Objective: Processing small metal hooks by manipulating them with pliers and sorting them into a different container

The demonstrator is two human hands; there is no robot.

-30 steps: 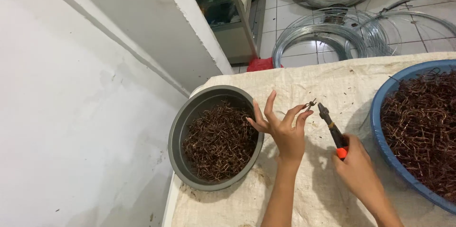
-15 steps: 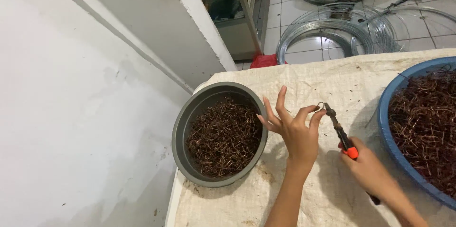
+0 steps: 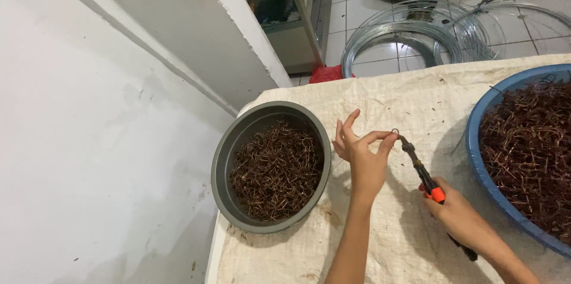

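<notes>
The left hand (image 3: 364,159) is raised over the middle of the counter (image 3: 404,99), which is covered with pale woven sacking. Its thumb and forefinger pinch a small bent wire hook (image 3: 394,132); the other fingers (image 3: 348,122) spread free. The right hand (image 3: 458,212) is clenched on the orange-and-black handles of needle-nose pliers (image 3: 419,168), whose tip meets the hook at the left fingertips. Just left of the left hand sits a grey bowl (image 3: 229,147) of brown wire hooks. At the right edge, a blue basin (image 3: 479,123) holds a larger heap of brown wire pieces. Coils of grey wire (image 3: 380,37) lie on the tiled floor beyond the counter.
</notes>
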